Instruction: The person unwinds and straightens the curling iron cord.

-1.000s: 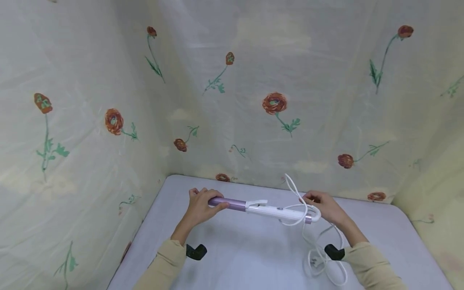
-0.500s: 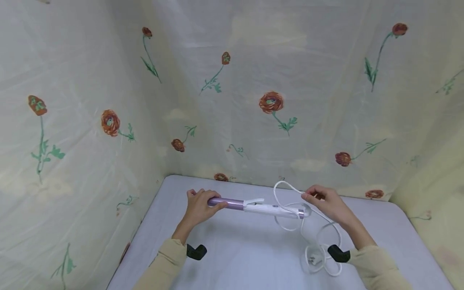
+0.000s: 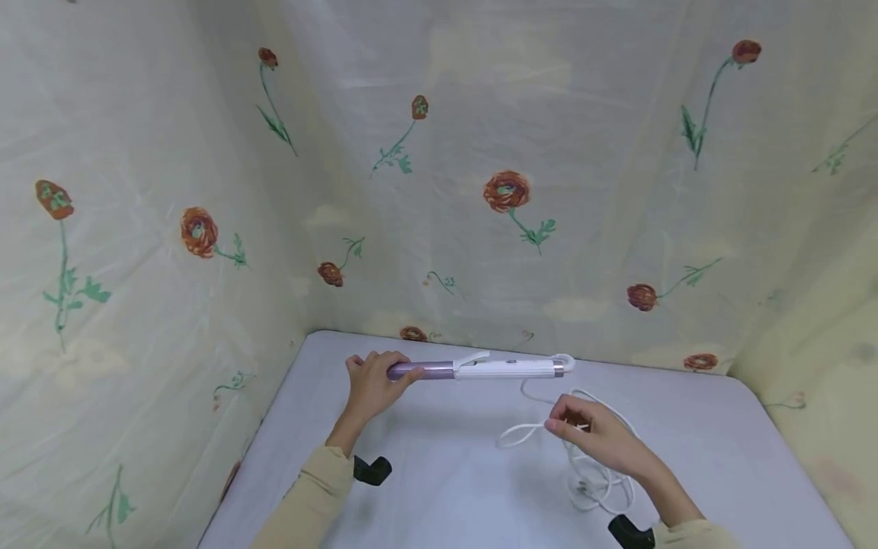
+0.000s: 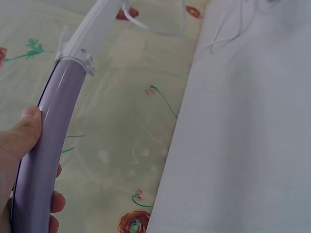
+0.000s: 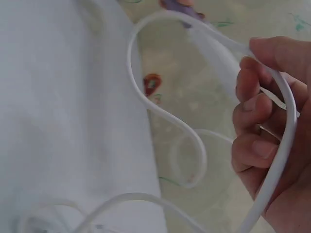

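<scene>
A curling iron with a purple barrel [image 3: 435, 370] and a white handle [image 3: 507, 369] is held level above the table's far half. My left hand [image 3: 375, 383] grips it by the barrel end, thumb along the near side, as the left wrist view also shows with the purple barrel [image 4: 48, 141]. From the handle's right end comes a white cord [image 5: 167, 116]. My right hand [image 3: 595, 433] pinches this cord between thumb and index finger, below and right of the handle, and its other fingers are curled. A loop of cord sticks out left of the fingertips.
More of the cord lies in loose coils [image 3: 600, 488] on the white table [image 3: 439, 473], under the right hand, with the plug among them. Flower-printed cloth [image 3: 384, 206] hangs behind the table and along both sides. Black wrist mounts [image 3: 373, 470] sit at both cuffs.
My right hand has drawn the cord away from the handle, first up, then down toward me. The loops around the handle's right end are gone. The left hand keeps its grip, slightly raised.
</scene>
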The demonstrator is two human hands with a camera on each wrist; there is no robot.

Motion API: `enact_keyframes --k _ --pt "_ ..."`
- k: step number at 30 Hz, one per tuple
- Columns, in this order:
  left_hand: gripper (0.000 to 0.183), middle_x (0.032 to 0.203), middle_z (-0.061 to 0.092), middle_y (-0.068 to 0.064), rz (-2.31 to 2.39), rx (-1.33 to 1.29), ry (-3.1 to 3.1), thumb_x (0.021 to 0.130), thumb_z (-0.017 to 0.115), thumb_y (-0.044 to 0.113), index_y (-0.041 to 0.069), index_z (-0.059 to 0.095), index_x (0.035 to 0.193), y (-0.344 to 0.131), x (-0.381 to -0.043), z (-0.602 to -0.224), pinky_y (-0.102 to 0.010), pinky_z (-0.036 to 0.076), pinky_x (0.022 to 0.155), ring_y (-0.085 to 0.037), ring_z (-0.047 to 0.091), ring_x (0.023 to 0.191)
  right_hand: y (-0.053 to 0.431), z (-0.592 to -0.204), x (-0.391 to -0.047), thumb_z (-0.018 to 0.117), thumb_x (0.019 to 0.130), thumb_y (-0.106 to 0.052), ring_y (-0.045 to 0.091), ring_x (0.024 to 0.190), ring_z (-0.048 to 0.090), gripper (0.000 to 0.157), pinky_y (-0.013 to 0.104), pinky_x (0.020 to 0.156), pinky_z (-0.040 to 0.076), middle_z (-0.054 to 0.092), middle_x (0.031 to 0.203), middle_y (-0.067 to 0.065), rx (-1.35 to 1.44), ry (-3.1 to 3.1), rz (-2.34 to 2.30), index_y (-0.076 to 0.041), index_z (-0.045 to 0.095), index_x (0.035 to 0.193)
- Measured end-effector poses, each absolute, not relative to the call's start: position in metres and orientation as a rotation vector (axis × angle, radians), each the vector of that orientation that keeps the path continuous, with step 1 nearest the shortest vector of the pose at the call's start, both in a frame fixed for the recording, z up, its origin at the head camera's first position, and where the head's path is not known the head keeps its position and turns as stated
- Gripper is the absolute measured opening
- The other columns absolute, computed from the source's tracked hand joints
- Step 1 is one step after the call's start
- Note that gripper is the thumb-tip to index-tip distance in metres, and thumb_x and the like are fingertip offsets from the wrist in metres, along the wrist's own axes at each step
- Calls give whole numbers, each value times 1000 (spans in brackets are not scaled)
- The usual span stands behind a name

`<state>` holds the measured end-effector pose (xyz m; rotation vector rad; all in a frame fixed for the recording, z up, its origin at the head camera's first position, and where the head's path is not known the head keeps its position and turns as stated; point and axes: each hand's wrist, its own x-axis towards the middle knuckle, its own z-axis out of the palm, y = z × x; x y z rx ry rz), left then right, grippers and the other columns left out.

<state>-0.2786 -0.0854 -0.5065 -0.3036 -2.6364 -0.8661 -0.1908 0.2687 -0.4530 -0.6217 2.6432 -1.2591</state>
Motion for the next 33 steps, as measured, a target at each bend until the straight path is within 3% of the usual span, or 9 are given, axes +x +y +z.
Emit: enact_keyframes --k 8,18,33 --pt "38 90 71 -3 -949 -281 -2597 80 69 50 16 70 96 -94 -280 -492 -52 17 89 -21 56 85 266 -502 -187 58 93 -24 2 69 49 10 21 58 41 55 76 -7 -668 2605 -1040 -16 58 88" --pt "36 95 72 -1 -1006 -388 -2577 79 71 49 18 70 98 -103 -279 -484 -48 15 89 -18 53 84 299 -544 -222 59 87 -15 7 64 45 6 24 58 38 54 72 -4 -475 2767 -817 -11 57 82" --pt "38 91 70 8 -908 -502 -2647 78 67 57 24 69 97 -101 -261 -531 -47 17 88 -9 51 80 337 -570 -257 53 89 -14 20 64 49 9 34 55 37 55 72 6 -79 2987 -578 -6 53 87"
